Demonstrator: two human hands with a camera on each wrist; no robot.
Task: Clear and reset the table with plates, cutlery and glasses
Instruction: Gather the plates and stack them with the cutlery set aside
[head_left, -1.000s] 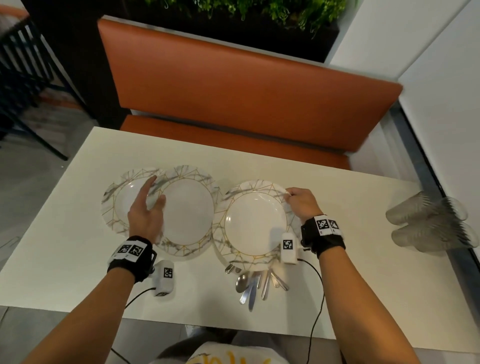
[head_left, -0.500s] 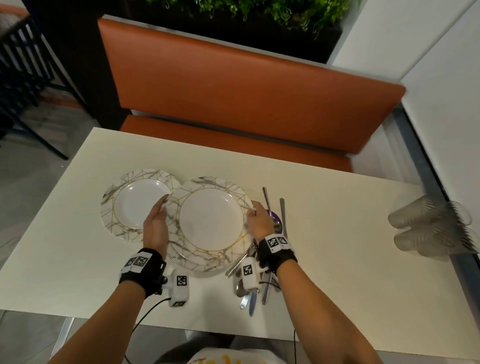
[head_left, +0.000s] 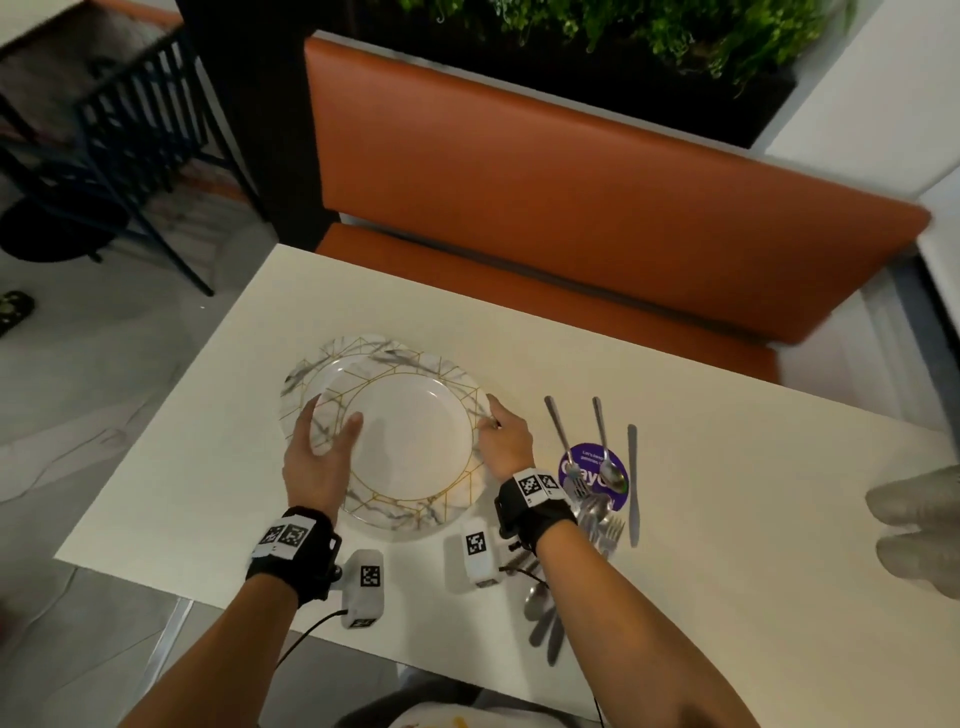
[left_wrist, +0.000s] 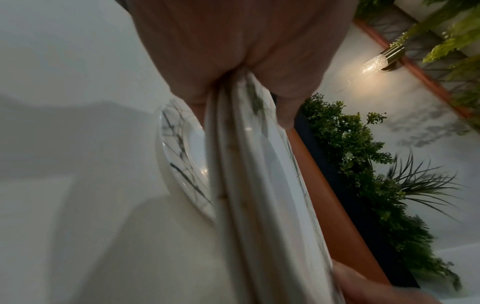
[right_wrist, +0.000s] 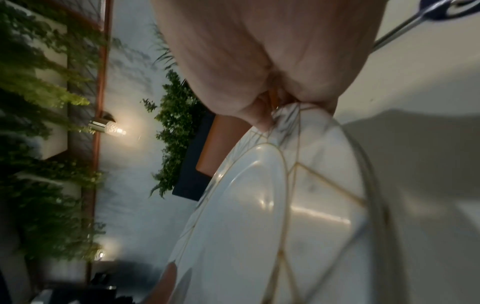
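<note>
Both hands hold a stack of two marbled, gold-lined plates (head_left: 410, 441) by opposite rims. My left hand (head_left: 330, 421) grips the left rim with the thumb on top; in the left wrist view two rims (left_wrist: 259, 164) sit between thumb and fingers. My right hand (head_left: 493, 418) pinches the right rim, and the right wrist view shows the plate (right_wrist: 285, 205) close up. A third matching plate (head_left: 306, 374) lies on the white table (head_left: 727, 571), largely covered by the stack. To the right lie two spoons (head_left: 602, 457), a knife (head_left: 632, 483) and forks (head_left: 597, 519).
A purple round coaster (head_left: 584, 462) sits under the spoon bowls. More cutlery (head_left: 545, 618) lies near the table's front edge under my right forearm. Clear glasses (head_left: 919, 530) lie at the right edge. An orange bench (head_left: 571, 197) runs along the far side.
The right plate was set on the middle one, and both hands have carried the pair left over the leftmost plate. Cutlery and the coaster hidden under the right plate now show.
</note>
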